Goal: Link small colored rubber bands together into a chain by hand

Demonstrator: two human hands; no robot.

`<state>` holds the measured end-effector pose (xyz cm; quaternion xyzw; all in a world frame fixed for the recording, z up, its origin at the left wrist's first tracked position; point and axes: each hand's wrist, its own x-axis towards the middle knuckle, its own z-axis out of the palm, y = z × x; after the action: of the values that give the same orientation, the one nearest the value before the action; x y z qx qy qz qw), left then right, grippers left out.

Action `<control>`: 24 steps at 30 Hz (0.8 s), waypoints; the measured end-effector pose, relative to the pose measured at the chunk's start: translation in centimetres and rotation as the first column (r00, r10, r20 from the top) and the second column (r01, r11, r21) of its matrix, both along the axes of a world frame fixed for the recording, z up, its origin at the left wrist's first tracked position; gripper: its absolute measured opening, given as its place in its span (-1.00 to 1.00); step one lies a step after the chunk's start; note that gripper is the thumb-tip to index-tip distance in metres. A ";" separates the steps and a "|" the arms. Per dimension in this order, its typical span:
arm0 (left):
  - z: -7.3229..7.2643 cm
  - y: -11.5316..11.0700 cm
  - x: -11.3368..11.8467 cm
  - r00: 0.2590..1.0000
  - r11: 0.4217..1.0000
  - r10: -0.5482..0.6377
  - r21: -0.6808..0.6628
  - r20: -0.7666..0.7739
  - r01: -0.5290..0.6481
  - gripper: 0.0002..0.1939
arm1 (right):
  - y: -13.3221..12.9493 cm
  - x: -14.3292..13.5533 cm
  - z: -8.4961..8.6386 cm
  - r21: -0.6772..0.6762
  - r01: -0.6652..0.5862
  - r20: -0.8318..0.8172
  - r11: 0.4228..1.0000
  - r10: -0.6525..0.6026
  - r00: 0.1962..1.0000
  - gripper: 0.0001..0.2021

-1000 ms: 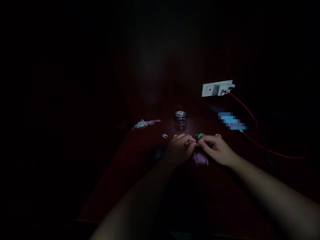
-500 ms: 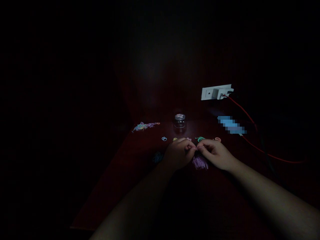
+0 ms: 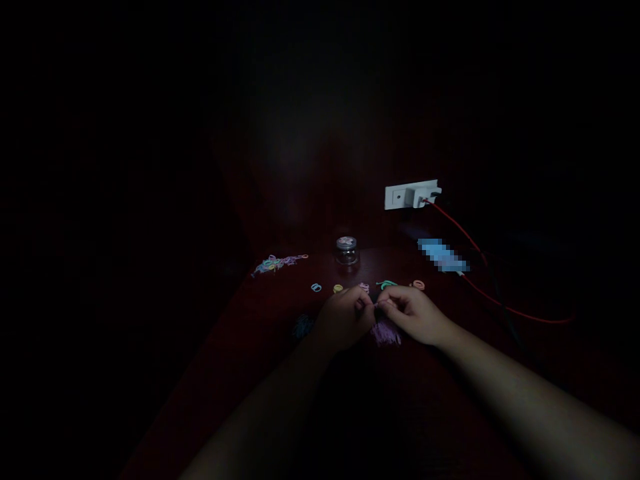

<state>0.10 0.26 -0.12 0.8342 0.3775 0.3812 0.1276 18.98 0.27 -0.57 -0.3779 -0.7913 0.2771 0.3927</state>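
My left hand (image 3: 345, 319) and my right hand (image 3: 414, 315) meet over the dark red table, fingertips pinched close together. Between them shows a bit of a small pinkish-purple elastic band (image 3: 376, 305), mostly hidden by the fingers. Just below the fingertips lies a heap of purple elastic bands (image 3: 386, 333). A dark blue heap of bands (image 3: 303, 326) sits left of my left hand, partly in shadow. Beyond the hands runs a row of small band groups: light blue (image 3: 316, 287), yellow (image 3: 338, 289), pink (image 3: 365, 287), green (image 3: 387, 285) and orange (image 3: 419, 285).
A clear lidded jar (image 3: 346, 251) stands behind the row. Mixed bands (image 3: 278, 264) lie at the back left. On the right, a pixelated blue item (image 3: 443, 255) joins a red cable (image 3: 520, 313); another red cable leads to a plug in the wall socket (image 3: 411, 195).
The whole view has shifted, so the table and things sit further left and slightly lower. Both hands keep their pinch, with a slight gap now between the fingertips.
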 end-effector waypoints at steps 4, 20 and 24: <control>0.2 -0.1 0.0 1.000 1.000 -0.005 -0.027 0.013 0.005 -0.95 | -0.1 -0.1 0.1 0.001 0.013 0.011 1.000 -0.013 1.000 -0.75; 0.5 -0.5 -0.3 0.999 0.999 -0.031 -0.038 0.039 0.033 -0.95 | -0.2 0.0 0.2 -0.017 0.001 -0.012 1.000 -0.001 1.000 -0.73; 0.5 -0.5 -0.5 0.998 0.999 -0.039 -0.006 0.049 0.039 -0.95 | 0.0 0.1 0.0 -0.009 0.004 -0.008 1.000 -0.004 1.000 -0.72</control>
<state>-0.40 -0.20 0.34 0.8315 0.3592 0.3974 0.1472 19.09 0.29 -0.60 -0.3801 -0.7879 0.2814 0.3944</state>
